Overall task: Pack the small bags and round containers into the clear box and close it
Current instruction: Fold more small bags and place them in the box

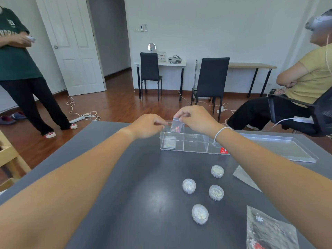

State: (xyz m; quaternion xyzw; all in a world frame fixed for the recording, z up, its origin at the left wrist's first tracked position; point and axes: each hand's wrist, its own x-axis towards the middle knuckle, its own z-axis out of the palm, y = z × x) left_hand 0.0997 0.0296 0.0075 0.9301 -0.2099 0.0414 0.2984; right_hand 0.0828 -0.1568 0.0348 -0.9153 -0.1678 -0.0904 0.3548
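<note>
Both arms reach out over the dark table, and the right hand pinches the top edge of a small bag between thumb and fingertips, holding it upright over the far left part of the clear box. There are red bits in the bottom of that bag. The left hand is curled right beside it, fingertips at the bag's left edge, though whether they actually grip it is hard to tell from here. The box sits open on the table, divided into compartments, and another small bag already lies flat in the near left one. A red sticker marks its near right corner. The lid lies flat just to the right of the box. Closer in, four round containers stand loose on the table, well apart from the box, and two more bags rest near the right edge, partly behind the right forearm.
</note>
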